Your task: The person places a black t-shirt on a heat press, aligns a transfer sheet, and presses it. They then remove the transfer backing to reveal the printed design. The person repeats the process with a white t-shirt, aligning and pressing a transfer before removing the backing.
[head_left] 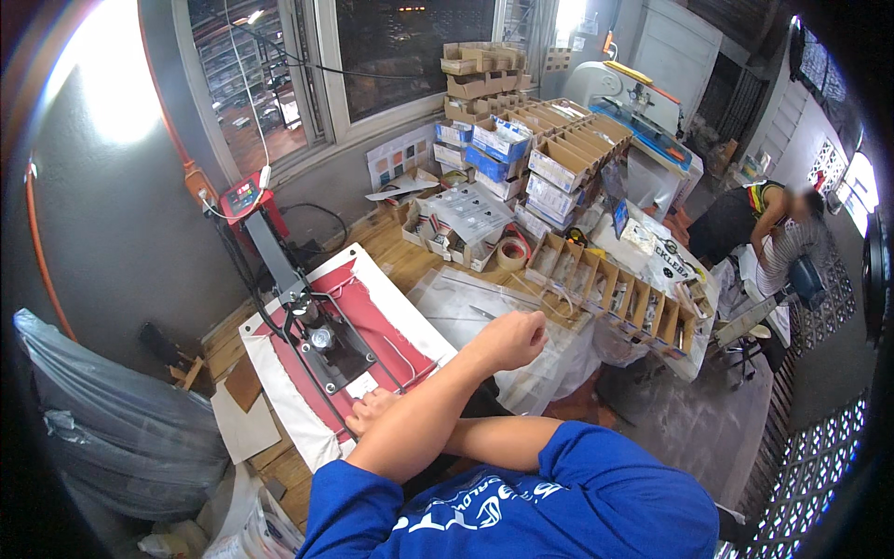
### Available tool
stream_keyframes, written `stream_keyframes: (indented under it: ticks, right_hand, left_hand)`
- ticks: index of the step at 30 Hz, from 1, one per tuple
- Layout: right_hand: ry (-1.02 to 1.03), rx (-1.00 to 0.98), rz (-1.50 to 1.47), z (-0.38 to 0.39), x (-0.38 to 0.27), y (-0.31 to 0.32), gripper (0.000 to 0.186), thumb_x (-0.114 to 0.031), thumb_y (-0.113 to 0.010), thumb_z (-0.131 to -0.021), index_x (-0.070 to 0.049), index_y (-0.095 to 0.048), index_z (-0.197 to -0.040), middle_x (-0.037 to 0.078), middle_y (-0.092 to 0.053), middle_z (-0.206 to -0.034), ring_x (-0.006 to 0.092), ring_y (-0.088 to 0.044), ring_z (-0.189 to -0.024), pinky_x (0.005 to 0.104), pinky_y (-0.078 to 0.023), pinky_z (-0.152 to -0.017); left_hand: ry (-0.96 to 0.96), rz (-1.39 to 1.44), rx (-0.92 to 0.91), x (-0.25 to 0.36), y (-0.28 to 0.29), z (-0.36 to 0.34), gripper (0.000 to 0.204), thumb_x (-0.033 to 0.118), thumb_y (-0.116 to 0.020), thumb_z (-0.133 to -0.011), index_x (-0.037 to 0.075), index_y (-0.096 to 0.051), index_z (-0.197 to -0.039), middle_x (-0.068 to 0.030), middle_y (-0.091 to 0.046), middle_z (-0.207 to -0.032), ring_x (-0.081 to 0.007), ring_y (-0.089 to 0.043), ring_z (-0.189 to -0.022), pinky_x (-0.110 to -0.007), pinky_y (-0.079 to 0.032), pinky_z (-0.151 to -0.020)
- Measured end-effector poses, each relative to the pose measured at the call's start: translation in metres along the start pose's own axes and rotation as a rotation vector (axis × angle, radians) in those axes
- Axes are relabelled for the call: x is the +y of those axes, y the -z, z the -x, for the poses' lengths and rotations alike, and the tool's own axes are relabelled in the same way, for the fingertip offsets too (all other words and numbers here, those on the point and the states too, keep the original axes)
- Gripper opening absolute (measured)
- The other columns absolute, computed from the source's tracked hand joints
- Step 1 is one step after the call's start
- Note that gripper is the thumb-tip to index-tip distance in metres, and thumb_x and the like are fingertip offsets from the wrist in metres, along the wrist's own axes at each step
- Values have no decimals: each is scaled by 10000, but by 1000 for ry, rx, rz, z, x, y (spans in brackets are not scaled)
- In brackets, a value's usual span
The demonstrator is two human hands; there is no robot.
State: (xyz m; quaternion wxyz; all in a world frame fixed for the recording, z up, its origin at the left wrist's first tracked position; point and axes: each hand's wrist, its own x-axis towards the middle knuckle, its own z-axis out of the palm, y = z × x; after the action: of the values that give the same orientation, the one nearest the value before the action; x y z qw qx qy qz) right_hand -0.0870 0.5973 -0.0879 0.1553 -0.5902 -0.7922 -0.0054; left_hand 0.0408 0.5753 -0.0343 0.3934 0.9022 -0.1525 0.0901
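A heat press (345, 354) with a red upper plate and a dark metal arm stands on the wooden bench at left. White cloth (270, 363) shows around the edges of its red plate. My forearms cross in front of it, the left one on top. My right hand (372, 411) is closed around the press's handle bar, partly hidden behind my left forearm. My left hand (512, 341) is a fist held above the plastic-covered bench, right of the press, and nothing shows in it.
A red control box (244, 197) tops the press. Stacked cardboard bins (568, 158), a tape roll (511, 252) and a divided parts box (615, 293) stand to the right. Grey plastic sheeting (121, 429) hangs at left. Another person (745, 219) bends over at far right.
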Motion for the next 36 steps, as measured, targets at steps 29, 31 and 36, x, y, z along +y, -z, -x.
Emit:
stream_keyframes:
  ticks: [29,31,36]
  right_hand:
    - [-37,-73,-56,-2,-1,10,382,-333,-619,-849,-9,-689,-1038,176,-669,-983,351,-673,-982,439,-528,-807]
    - [-30,-111,-39,-2,-1,11,397,-340,-619,-854,-11,-684,-1066,186,-667,-1013,355,-670,-999,442,-529,-819]
    - [-79,-210,-50,-6,-2,23,422,-355,-615,-875,-20,-666,-1127,200,-667,-1058,357,-667,-1013,442,-529,-837]
  left_hand:
    - [289,-259,-305,0,6,2,138,120,-689,-851,21,-672,-946,-202,-725,-955,-351,-703,-926,-423,-547,-749]
    - [447,-234,-212,4,0,-2,309,330,-625,-957,41,-705,-1033,-215,-725,-1043,-395,-686,-1025,-506,-537,-831]
    - [179,-155,-156,4,-8,-11,364,368,-605,-964,29,-726,-1017,-221,-728,-962,-419,-690,-972,-522,-530,-843]
